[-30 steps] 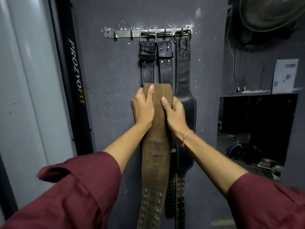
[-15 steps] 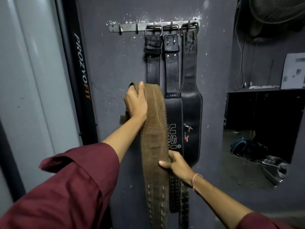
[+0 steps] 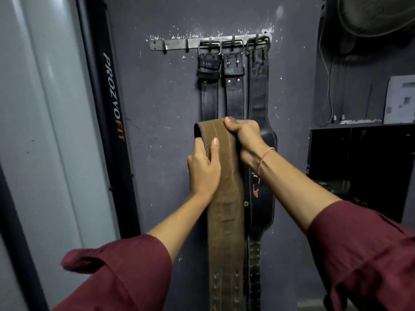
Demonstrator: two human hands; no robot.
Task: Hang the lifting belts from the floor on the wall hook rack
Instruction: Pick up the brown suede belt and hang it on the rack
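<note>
Gripping brown belt [image 3: 224, 198] — left hand [image 3: 203, 171], right hand [image 3: 248, 140], fingers clamped, below hook rack [image 3: 179, 44]

The right hand [image 3: 246, 140], seen half a second earlier gripping the lower stretch of the wide tan suede lifting belt [image 3: 224, 198], has been raised to the belt's folded top, where the upper edge is now clasped. The left hand [image 3: 203, 169], previously at that top fold, has been lowered slightly along the belt's left edge, thumb laid across the stitched face.
</note>
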